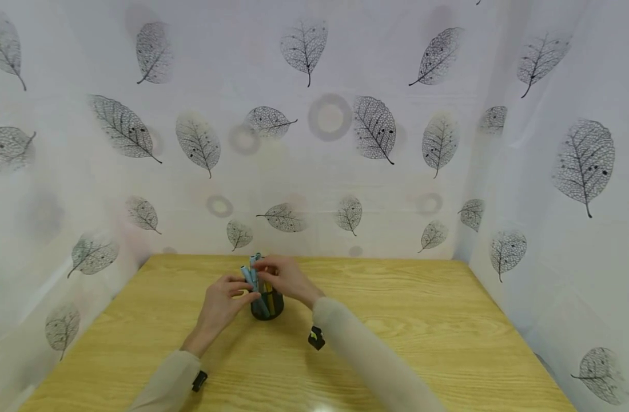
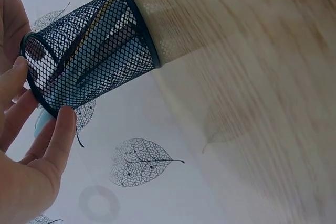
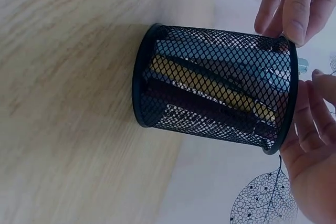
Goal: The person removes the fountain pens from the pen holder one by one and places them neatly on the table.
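A black mesh pen holder [image 1: 267,312] stands upright on the table with light blue markers [image 1: 246,273] sticking out of its top. Through the mesh in the right wrist view I see a yellow pen [image 3: 210,85] and a dark pen [image 3: 194,100]. My left hand [image 1: 223,300] grips the holder's rim, its thumb and fingers on either side. Over the opening, the fingers of my right hand [image 1: 286,278] are bent beside the marker tops. In the right wrist view that hand [image 3: 315,166] lies by the rim; whether it pinches a marker is hidden.
The holder stands towards the back of the wooden table [image 1: 397,320]. A white sheet with leaf prints [image 1: 314,171] hangs behind and along both sides. Each sleeve has a small black device [image 1: 317,338] near the wrist.
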The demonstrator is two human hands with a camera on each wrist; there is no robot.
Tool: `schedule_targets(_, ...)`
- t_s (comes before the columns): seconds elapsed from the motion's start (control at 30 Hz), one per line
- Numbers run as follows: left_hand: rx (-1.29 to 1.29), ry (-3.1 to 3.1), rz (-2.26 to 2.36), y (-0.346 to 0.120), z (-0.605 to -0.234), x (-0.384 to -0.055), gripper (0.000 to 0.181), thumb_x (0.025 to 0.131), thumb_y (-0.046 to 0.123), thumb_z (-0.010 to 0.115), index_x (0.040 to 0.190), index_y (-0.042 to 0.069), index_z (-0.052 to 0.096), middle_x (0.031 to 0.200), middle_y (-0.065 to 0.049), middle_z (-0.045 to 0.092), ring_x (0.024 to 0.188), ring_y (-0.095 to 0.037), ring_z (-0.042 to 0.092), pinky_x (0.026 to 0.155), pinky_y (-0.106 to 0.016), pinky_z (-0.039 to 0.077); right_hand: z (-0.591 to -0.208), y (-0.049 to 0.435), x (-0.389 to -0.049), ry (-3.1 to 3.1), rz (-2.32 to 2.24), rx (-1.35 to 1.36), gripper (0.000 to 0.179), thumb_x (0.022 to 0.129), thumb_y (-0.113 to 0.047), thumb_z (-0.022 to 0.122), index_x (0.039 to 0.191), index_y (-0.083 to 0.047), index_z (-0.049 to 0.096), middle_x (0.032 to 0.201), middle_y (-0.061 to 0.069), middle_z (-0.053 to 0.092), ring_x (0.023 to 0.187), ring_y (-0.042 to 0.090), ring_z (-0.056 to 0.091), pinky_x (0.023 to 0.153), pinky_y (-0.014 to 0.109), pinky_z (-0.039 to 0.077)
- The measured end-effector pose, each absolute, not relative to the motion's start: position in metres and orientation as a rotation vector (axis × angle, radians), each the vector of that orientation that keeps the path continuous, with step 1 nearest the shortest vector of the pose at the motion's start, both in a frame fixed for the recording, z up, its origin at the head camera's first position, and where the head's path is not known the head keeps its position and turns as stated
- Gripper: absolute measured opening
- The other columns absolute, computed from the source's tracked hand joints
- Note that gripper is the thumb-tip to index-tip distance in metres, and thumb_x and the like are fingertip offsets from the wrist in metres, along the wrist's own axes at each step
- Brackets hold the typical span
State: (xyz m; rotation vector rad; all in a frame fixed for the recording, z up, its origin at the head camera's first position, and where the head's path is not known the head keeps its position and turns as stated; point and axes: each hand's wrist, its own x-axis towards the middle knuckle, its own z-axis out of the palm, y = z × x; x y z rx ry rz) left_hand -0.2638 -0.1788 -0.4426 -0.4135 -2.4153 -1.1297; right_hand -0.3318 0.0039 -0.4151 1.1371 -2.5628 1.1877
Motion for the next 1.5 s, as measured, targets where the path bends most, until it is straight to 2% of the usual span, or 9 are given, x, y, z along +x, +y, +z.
schedule_targets(0.2, -0.425, -2.41, -1.113, -0.177, -0.442, -0.264, 0.024, 0.075, 0.018, 0.085, 0.09, 0.0, 0.078, 0.102, -0.013, 0.066, 0.088, -0.031, 0.071, 0.074, -0.037, 0.062, -0.407, 0.0, -0.333, -2.629, 1.068, 1.243, 0.038, 0.1, -0.015, 0.058, 0.138, -0.018, 0.057, 0.101, 0.001, 0.069, 0.074, 0.003, 0.056, 0.061, 0.014, 0.049)
schedule_targets(0.47, -0.421, -2.416, -1.104, -0.174, -0.442, -0.267, 0.023, 0.075, 0.018, 0.086, 0.089, 0.002, 0.078, 0.1, -0.012, 0.065, 0.086, -0.031, 0.071, 0.074, -0.038, 0.062, -0.41, -0.003, -0.339, -2.673, 0.826, 1.309, 0.039, 0.105, -0.016, 0.047, 0.144, -0.02, 0.051, 0.1, 0.004, 0.068, 0.061, 0.005, 0.047, 0.058, 0.014, 0.043)
schedule_targets(0.77, -0.437, -2.428, -1.122, -0.171, -0.442, -0.268, 0.02, 0.076, 0.018, 0.085, 0.089, 0.004, 0.078, 0.1, -0.011, 0.065, 0.088, -0.03, 0.07, 0.074, -0.037, 0.062, -0.414, 0.008, -0.338, -2.635, 1.027, 1.194, 0.032, 0.103, -0.017, 0.053, 0.134, -0.019, 0.06, 0.11, 0.002, 0.061, 0.077, 0.006, 0.056, 0.065, 0.015, 0.05)
schedule_targets(1.0, -0.431, -2.43, -1.207, -0.172, -0.444, -0.269, 0.022, 0.079, 0.02, 0.083, 0.092, 0.003, 0.077, 0.109, -0.017, 0.064, 0.093, -0.033, 0.069, 0.076, -0.038, 0.062, -0.413, 0.017, -0.338, -2.597, 1.164, 1.148, 0.028, 0.1, -0.019, 0.058, 0.128, -0.015, 0.063, 0.117, 0.001, 0.067, 0.096, 0.007, 0.063, 0.078, 0.016, 0.053)
schedule_targets(1.2, -0.374, -2.467, -1.259, -0.174, -0.444, -0.268, 0.028, 0.081, 0.022, 0.081, 0.097, 0.0, 0.076, 0.121, -0.021, 0.061, 0.096, -0.036, 0.07, 0.077, -0.037, 0.062, -0.415, 0.022, -0.337, -2.542, 1.261, 1.17, 0.026, 0.097, -0.018, 0.063, 0.123, -0.014, 0.062, 0.118, 0.002, 0.068, 0.1, 0.008, 0.066, 0.081, 0.019, 0.055)
schedule_targets(1.4, -0.337, -2.483, -1.267, -0.177, -0.441, -0.265, 0.029, 0.081, 0.023, 0.082, 0.096, -0.001, 0.076, 0.122, -0.021, 0.062, 0.092, -0.035, 0.072, 0.075, -0.036, 0.062, -0.426, 0.024, -0.337, -2.486, 1.412, 1.152, 0.025, 0.099, -0.018, 0.06, 0.124, -0.016, 0.061, 0.119, 0.001, 0.067, 0.102, 0.007, 0.066, 0.083, 0.019, 0.056)
schedule_targets(1.5, -0.358, -2.47, -1.256, -0.177, -0.44, -0.266, 0.028, 0.08, 0.023, 0.083, 0.093, 0.0, 0.077, 0.121, -0.022, 0.063, 0.091, -0.036, 0.072, 0.074, -0.036, 0.062, -0.428, 0.025, -0.336, -2.455, 1.474, 1.129, 0.025, 0.1, -0.016, 0.058, 0.126, -0.017, 0.06, 0.12, 0.003, 0.066, 0.104, 0.011, 0.065, 0.084, 0.021, 0.056)
